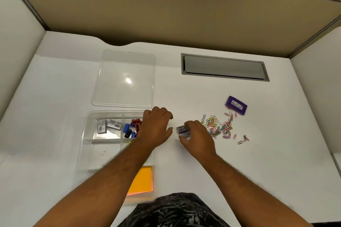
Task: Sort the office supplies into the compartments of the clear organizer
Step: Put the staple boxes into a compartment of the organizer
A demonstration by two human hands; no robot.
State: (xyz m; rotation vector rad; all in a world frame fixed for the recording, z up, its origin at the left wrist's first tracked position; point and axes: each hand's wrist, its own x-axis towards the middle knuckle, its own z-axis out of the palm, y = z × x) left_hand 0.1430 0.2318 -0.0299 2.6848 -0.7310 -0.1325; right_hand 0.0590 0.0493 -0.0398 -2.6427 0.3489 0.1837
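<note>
Patterned cloth [177, 210] at the near edge of the desk [276, 153], the person's lap or shirt; both bare forearms reach out over it; left hand [156, 127] lies palm down, loosely curled, over the organizer's far right corner, whether it holds anything I cannot tell; right hand [198, 138] is closed on a small box [183, 131], purple and grey, just right of the organizer [86, 145], near mid-desk; box looks light, stiff, card-sided, probably staples; pinch it across the short sides, no real crush risk; paper clips [218, 127] scattered loose to the right, light, slippery on the smooth top, likely better scooped or pinched in bunches than one by one; purple box [236, 105] beyond them, toward the far right; organizer holds two small packs [108, 125] in the far left compartment, sharpeners [132, 128] in the next, sticky notes [143, 180] at the near right; lid [123, 79] lies flat behind it; desk is white, glossy, hard; grey cable flap [224, 67] set toward the far edge; tan partition [166, 5] behind, white panels at each side, a cubicle.
</note>
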